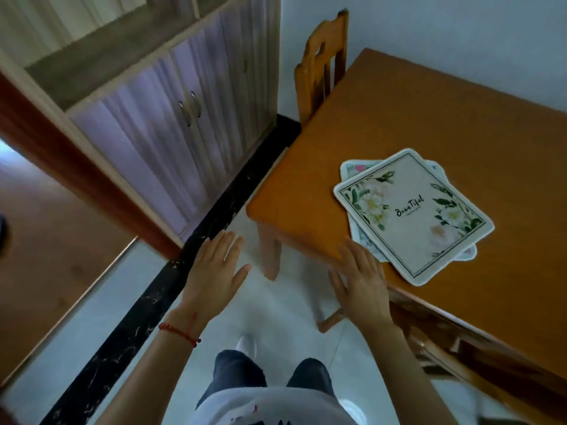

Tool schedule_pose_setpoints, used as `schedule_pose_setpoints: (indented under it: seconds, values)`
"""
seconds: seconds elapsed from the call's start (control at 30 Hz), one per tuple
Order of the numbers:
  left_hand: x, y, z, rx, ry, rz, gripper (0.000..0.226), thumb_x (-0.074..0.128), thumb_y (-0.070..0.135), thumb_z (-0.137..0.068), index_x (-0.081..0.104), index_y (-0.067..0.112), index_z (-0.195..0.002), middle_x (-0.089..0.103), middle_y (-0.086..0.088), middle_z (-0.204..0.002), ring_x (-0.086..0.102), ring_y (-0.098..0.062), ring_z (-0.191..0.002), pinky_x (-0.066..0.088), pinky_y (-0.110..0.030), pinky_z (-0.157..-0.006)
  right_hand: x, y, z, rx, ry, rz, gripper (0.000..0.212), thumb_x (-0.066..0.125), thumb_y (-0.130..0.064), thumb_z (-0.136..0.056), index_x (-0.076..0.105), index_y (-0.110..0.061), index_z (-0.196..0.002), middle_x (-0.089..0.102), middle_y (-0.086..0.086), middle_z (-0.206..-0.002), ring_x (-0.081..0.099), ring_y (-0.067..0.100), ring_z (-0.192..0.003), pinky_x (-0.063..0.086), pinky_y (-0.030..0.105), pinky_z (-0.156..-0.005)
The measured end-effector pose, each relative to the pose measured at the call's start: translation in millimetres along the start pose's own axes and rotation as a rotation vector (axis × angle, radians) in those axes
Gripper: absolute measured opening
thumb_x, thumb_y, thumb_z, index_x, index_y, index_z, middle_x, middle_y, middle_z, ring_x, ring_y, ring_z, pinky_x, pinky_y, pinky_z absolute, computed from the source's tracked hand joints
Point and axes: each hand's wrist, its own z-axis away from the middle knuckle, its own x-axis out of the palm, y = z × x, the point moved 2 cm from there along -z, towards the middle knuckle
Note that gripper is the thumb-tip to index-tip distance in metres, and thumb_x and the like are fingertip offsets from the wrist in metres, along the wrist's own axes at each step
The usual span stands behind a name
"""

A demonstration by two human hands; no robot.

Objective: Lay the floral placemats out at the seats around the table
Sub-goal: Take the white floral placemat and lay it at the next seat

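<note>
Both hands are empty with fingers spread: my left hand [214, 271] hangs flat over the floor, clear of the table, and my right hand [362, 286] hovers at the near edge of the wooden table [306, 204], fingertips just beside the stack of floral placemats [414, 216] but, as far as I can judge through the blur, not touching it.

The placemats lie in a loose, fanned pile near the table's corner, the top one printed "Beautiful"; at least two more peek out beneath it, though I cannot count them exactly. None is laid at a seat yet.

The risk I see: the pile sits close to the table edge, so a one-handed drag could push the lower mats off onto the floor, or lift two mats stuck together. The chair [322, 65] at the far side is pushed in, so its seat position is easy to misjudge.

The only container is the cabinet [171, 118] with closed doors; its contents are hidden.
</note>
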Motion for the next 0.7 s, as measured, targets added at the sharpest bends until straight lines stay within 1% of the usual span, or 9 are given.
schedule_pose_setpoints:
  seconds: [0.17,0.27,0.4,0.47,0.53,0.57,0.6,0.67,0.7]
  values:
    - [-9.9,-10.5,-53.3,0.181,-0.011,0.011,0.063,0.019,0.046,-0.095,0.050,0.001,-0.126,0.054,-0.021,-0.129,0.053,-0.036,-0.118,0.043,-0.052,-0.096,-2.8,-3.6,-10.6,0.180,0.045,0.057,0.049,0.038,-0.038,-0.086,0.053,-0.008,-0.122,0.055,0.016,-0.128,0.053,0.034,-0.115,0.045,0.046,-0.091]
    - [-12.2,-3.2,-78.6,0.265,-0.038,0.022,0.074,0.005,0.053,-0.094,0.044,0.003,-0.132,0.048,-0.020,-0.136,0.046,-0.036,-0.125,0.037,-0.051,-0.102,-4.7,2.0,-10.7,0.257,0.080,0.057,0.049,0.037,-0.039,-0.087,0.051,-0.009,-0.122,0.054,0.015,-0.129,0.053,0.034,-0.116,0.044,0.046,-0.093]
    - [-10.4,15.3,-112.7,0.346,-0.054,0.032,0.077,0.005,0.057,-0.093,0.042,0.004,-0.134,0.047,-0.019,-0.138,0.043,-0.035,-0.128,0.033,-0.051,-0.104,-9.6,16.1,-11.2,0.349,0.139,0.042,0.047,0.039,-0.040,-0.088,0.053,-0.008,-0.120,0.056,0.016,-0.127,0.054,0.034,-0.115,0.044,0.046,-0.092]
    - [-11.1,30.9,-130.1,0.390,-0.046,0.012,0.074,0.009,0.055,-0.093,0.043,0.003,-0.133,0.049,-0.018,-0.137,0.044,-0.035,-0.127,0.031,-0.049,-0.105,-11.8,28.2,-14.9,0.389,0.161,0.045,0.045,0.049,-0.037,-0.086,0.051,-0.009,-0.121,0.055,0.015,-0.128,0.052,0.033,-0.115,0.044,0.046,-0.093]
    - [-11.6,47.0,-146.7,0.417,-0.037,-0.006,0.071,0.016,0.054,-0.092,0.044,0.003,-0.132,0.050,-0.018,-0.136,0.045,-0.035,-0.127,0.029,-0.048,-0.105,-11.3,42.6,-19.5,0.405,0.145,0.073,0.049,0.061,-0.035,-0.083,0.049,-0.010,-0.123,0.052,0.014,-0.132,0.047,0.030,-0.120,0.042,0.044,-0.095]
    - [-12.0,54.6,-153.7,0.426,-0.035,-0.009,0.069,0.019,0.053,-0.091,0.044,0.003,-0.132,0.049,-0.018,-0.136,0.044,-0.035,-0.128,0.027,-0.047,-0.106,-11.7,49.1,-22.5,0.404,0.124,0.101,0.050,0.059,-0.037,-0.084,0.049,-0.010,-0.125,0.049,0.013,-0.134,0.043,0.028,-0.123,0.039,0.043,-0.098]
    - [-12.6,62.2,-160.4,0.435,-0.030,-0.007,0.068,0.020,0.052,-0.091,0.044,0.003,-0.132,0.049,-0.018,-0.136,0.044,-0.034,-0.128,0.026,-0.046,-0.106,-13.2,55.3,-26.2,0.412,0.120,0.119,0.049,0.054,-0.040,-0.087,0.050,-0.010,-0.126,0.048,0.012,-0.136,0.042,0.027,-0.125,0.037,0.042,-0.100]
    - [-14.0,76.2,-174.1,0.451,-0.030,-0.014,0.071,0.015,0.054,-0.091,0.043,0.004,-0.133,0.048,-0.017,-0.138,0.042,-0.033,-0.130,0.026,-0.045,-0.107,-20.6,66.1,-33.6,0.462,0.188,0.083,0.047,0.042,-0.040,-0.089,0.053,-0.009,-0.123,0.053,0.014,-0.131,0.048,0.030,-0.120,0.041,0.043,-0.097]
    - [-14.4,82.8,-181.2,0.459,-0.031,-0.019,0.073,0.011,0.055,-0.092,0.042,0.005,-0.134,0.047,-0.016,-0.139,0.041,-0.032,-0.130,0.026,-0.044,-0.107,-24.0,71.8,-37.3,0.482,0.222,0.064,0.047,0.040,-0.040,-0.089,0.054,-0.008,-0.121,0.055,0.014,-0.128,0.051,0.032,-0.117,0.043,0.044,-0.095]
